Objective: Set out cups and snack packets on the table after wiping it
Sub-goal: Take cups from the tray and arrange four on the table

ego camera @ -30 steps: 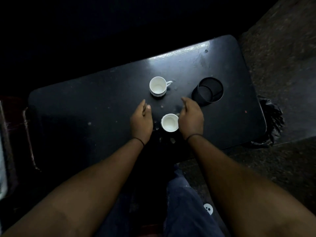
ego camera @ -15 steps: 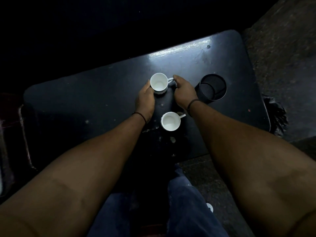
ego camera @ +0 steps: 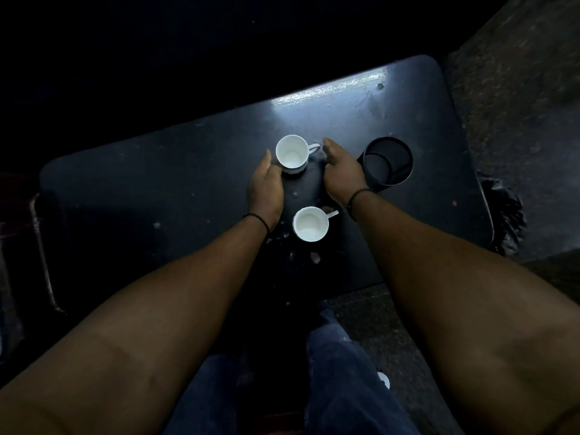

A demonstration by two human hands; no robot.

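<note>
White porcelain stands out against the dark table (ego camera: 194, 196): two empty teacups are set upright on it, one beyond the other along the line between the forearms. The far teacup (ego camera: 292, 152) is bracketed by both hands, its handle turned toward the right hand; the near teacup (ego camera: 310, 223) is left between the two wrists, its handle also pointed to the right, untouched. The matching handle direction suggests a deliberate, tidy layout — the far cup is probably being nudged into line with the near one.

The left hand (ego camera: 265, 191) is held with fingers extended and close together, the fingertips laid against the left side of the far teacup's base; whether they press or merely touch cannot be told in this light. The right hand (ego camera: 340, 169) is likewise kept flat and uncurled, its fingertips brought just beside the cup's handle, with contact not clearly shown. Nothing is gripped by either hand, and the two are kept apart with the cup between them.

Just right of the right hand a black mesh holder (ego camera: 387, 164) is stood upright, empty as far as can be seen. Pale specks and smears are scattered on the tabletop near the left wrist — the wiping looks incomplete. No snack packets are visible, so that part of the task is judged not yet done.
</note>
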